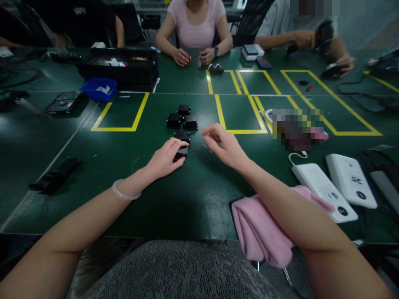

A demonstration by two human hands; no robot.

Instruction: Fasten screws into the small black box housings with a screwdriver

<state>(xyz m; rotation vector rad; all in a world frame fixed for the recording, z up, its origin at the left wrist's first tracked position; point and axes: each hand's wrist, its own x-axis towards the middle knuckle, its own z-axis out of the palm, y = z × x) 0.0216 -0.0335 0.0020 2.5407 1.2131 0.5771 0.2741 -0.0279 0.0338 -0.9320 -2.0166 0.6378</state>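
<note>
My left hand (164, 160) rests on the green table (193, 195) with its fingers closed on a small black box (181, 154). My right hand (225, 145) pinches a thin screwdriver (197, 149) whose tip points at that box. Another black box (182, 136) sits just behind it. Three more black boxes (182, 118) are grouped farther back. A pale bangle (124, 193) circles my left wrist.
A pink cloth (260, 230) lies under my right forearm, with two white devices (338, 187) to its right. Yellow tape rectangles (120, 114) mark the table. A black crate (124, 68) and blue tray (99, 89) stand back left. Other people sit across the table.
</note>
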